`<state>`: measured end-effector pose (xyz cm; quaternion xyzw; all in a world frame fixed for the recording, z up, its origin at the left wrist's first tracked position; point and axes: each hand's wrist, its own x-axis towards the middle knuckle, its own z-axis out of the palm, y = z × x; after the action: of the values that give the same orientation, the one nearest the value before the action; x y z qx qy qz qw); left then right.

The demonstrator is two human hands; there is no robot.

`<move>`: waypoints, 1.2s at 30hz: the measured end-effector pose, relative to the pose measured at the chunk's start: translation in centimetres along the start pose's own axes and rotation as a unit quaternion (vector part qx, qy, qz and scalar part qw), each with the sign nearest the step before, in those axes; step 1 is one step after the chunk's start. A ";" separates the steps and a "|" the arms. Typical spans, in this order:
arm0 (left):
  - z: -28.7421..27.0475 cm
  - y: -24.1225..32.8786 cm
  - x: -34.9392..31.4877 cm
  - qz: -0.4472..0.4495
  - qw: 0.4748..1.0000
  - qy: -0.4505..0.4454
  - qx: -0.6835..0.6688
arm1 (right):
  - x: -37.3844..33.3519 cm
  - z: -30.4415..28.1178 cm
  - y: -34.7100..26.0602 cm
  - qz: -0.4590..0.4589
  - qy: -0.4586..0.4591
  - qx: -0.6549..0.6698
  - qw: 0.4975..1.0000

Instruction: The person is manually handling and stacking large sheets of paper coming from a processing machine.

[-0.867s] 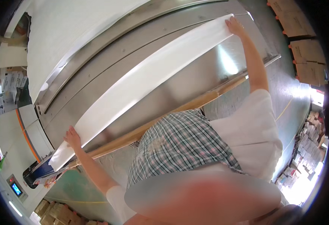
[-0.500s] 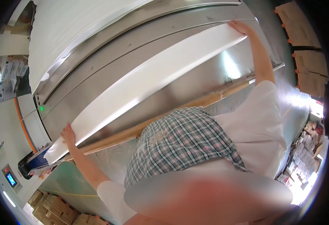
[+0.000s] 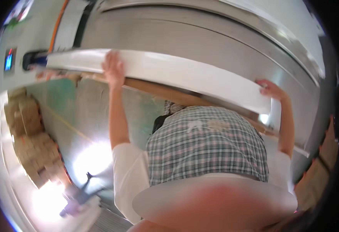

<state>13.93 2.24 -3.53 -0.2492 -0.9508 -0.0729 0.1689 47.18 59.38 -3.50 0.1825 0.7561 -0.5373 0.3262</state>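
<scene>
1. While the camera looks down past a plaid apron (image 3: 206,145), both bare hands are raised to a long white sheet (image 3: 165,73) that stretches across the upper middle of the view, in front of a curved steel machine bed (image 3: 200,34).
2. Left hand (image 3: 113,69) is laid over the sheet's near edge toward its left part, fingers lapped onto the white face; it looks like a light pinch on the sheet, though the thumb is hidden.
3. Right hand (image 3: 271,89) sits at the sheet's right end, curled around the corner, grasping it.
4. Judging by the way it follows the curve without creasing, the sheet seems thin, light and flexible, probably smooth and somewhat slippery, liable to sag between the hands.
5. Holding it near both ends along one long edge, as now, seems the sensible place; a tighter pinch could crease it.
6. A wooden strip (image 3: 158,89) runs just below the sheet; stacked cardboard boxes (image 3: 26,131) stand on the floor at left.
</scene>
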 end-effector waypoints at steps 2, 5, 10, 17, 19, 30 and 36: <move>-2.6 1.4 1.7 -0.022 0.997 0.040 -0.068 | 2.1 1.1 -4.7 -0.002 -0.038 0.012 0.999; -3.8 1.3 1.9 -0.029 0.991 0.077 -0.110 | 3.9 4.5 -9.7 -0.047 -0.063 -0.013 0.997; -6.1 2.0 2.7 -0.021 0.986 0.107 -0.125 | 5.8 9.7 -19.2 -0.044 -0.061 -0.065 0.995; -8.1 1.4 3.2 0.021 0.981 0.088 -0.169 | 11.4 15.6 -28.9 -0.093 -0.069 -0.107 0.987; -8.4 1.3 3.5 0.035 0.981 0.071 -0.176 | 13.3 17.1 -31.5 -0.101 -0.072 -0.114 0.986; -12.0 -3.8 3.7 0.177 0.896 -0.018 -0.406 | 21.6 26.4 -39.9 -0.158 -0.065 0.116 0.978; -12.1 -9.3 8.5 0.250 0.853 -0.095 -0.449 | 23.6 20.3 -34.2 -0.206 0.441 -0.109 0.867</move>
<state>5.78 -4.68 10.25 -0.5331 -0.7317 -0.4228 -0.0402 14.76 26.55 -0.36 0.2037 0.8955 -0.3697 -0.1413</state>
